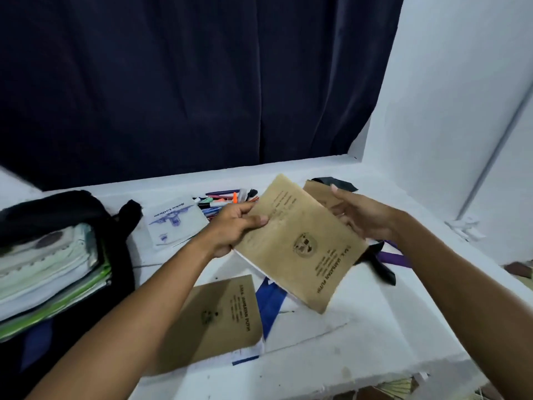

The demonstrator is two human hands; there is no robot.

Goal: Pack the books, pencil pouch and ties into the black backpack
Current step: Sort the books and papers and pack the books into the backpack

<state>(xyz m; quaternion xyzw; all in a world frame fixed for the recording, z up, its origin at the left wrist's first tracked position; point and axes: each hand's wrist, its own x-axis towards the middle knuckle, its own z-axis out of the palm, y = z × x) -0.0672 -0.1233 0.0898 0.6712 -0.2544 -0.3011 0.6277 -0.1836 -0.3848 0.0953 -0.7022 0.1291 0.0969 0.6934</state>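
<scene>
**Crowded ledge, open bag mouth**

The black backpack (pixel 115 255) gapes at left, its opening already part filled with stacked books (pixel 49 264). Pens (pixel 222 202), a white booklet (pixel 173 223) and brown books (pixel 222 319) clutter the white ledge (pixel 360 342); bare surface shows near right.
</scene>
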